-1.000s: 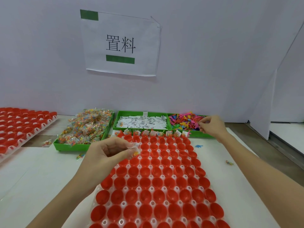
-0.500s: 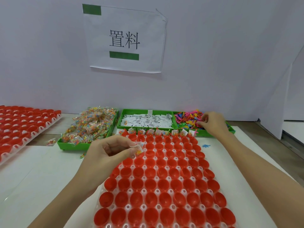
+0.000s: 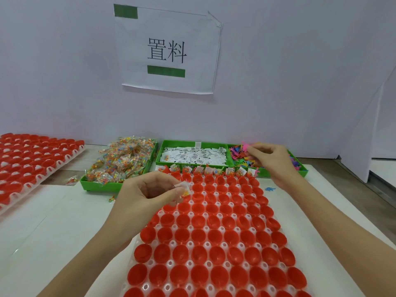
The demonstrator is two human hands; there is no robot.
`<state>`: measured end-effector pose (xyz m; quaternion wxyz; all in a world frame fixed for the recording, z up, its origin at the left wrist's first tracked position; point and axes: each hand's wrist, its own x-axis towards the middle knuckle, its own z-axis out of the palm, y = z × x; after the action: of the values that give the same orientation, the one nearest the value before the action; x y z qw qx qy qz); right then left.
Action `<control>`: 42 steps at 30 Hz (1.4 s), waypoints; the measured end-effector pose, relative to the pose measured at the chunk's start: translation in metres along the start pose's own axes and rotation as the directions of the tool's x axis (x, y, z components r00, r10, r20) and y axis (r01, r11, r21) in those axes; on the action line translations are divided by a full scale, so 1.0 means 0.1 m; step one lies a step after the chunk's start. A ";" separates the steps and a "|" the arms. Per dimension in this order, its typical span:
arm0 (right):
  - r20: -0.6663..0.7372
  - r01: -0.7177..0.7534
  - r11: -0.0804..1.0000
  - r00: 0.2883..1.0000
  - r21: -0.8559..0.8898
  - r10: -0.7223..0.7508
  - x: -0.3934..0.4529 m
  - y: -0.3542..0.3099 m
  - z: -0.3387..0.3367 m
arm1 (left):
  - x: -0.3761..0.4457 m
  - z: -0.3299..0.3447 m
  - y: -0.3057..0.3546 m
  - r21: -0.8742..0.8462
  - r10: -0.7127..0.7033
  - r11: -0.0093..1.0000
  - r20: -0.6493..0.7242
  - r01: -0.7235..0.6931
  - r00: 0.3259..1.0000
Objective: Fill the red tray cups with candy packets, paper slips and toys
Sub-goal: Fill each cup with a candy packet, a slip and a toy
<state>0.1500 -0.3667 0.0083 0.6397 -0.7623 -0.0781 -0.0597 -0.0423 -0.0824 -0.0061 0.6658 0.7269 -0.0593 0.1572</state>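
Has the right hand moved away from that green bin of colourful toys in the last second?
No. The right hand stays over the green bin of colourful plastic toys, pinching a pink toy.

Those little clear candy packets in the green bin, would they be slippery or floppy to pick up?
Probably light: the left hand pinches one small clear candy packet easily. Likely floppy and crinkly, since the packets slump in a loose heap in the green plastic bin. The glossy film may be slippery.

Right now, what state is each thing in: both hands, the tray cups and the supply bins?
left hand: pinches a candy packet with a paper slip over the tray
right hand: pinches a pink toy above the toy bin
red tray: far row filled, other cups empty
candy bin: heaped
slip bin: stocked
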 end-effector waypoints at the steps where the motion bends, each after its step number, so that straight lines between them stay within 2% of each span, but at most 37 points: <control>1: 0.066 -0.020 0.996 0.998 0.086 0.015 -0.12 -0.08 0.07 | 0.00 0.00 0.00 -0.007 0.001 1.000 -0.001 -0.001 1.000; 4: 0.237 -0.123 0.941 0.970 0.316 0.047 -0.46 -0.26 0.24 | -0.01 0.01 0.02 -0.037 0.010 0.999 -0.009 -0.011 1.000; 7: 0.341 -0.185 0.910 0.939 0.371 0.052 -0.69 -0.38 0.42 | -0.01 -0.01 0.03 -0.040 0.025 0.999 -0.022 -0.026 0.999; 12: 0.471 -0.033 0.984 0.881 0.174 -0.054 -0.94 -0.49 0.73 | 0.01 -0.04 0.03 -0.002 0.051 0.999 0.001 -0.051 0.999; 19: 0.591 0.112 0.993 0.800 0.021 -0.103 -1.09 -0.53 0.86 | 0.01 -0.04 0.03 0.102 0.094 0.990 0.010 -0.095 0.996; 27: 0.636 0.121 0.992 0.764 0.020 -0.106 -1.03 -0.53 0.84 | 0.04 -0.04 -0.01 0.137 0.084 0.988 -0.087 -0.072 0.993; 31: 0.639 0.078 0.996 0.764 0.051 -0.092 -1.00 -0.53 0.87 | 0.04 -0.03 -0.02 0.154 0.084 0.986 -0.121 -0.065 0.989; 34: 0.637 0.130 0.991 0.762 0.031 -0.120 -0.98 -0.58 0.83 | 0.06 0.00 -0.01 0.149 0.117 0.984 -0.129 -0.097 0.985; 38: 0.573 0.221 0.975 0.800 -0.007 -0.178 -0.92 -0.59 0.75 | 0.16 0.10 0.04 0.141 0.118 0.985 -0.112 -0.102 0.987; 42: 0.478 0.250 0.967 0.855 -0.042 -0.200 -0.81 -0.57 0.68 | 0.37 0.15 0.10 0.118 0.074 0.991 -0.047 -0.068 0.996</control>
<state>0.0585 -0.2940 0.0361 0.5502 -0.7713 -0.3162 0.0486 -0.0079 -0.0935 0.0143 0.6178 0.7575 -0.0587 0.2025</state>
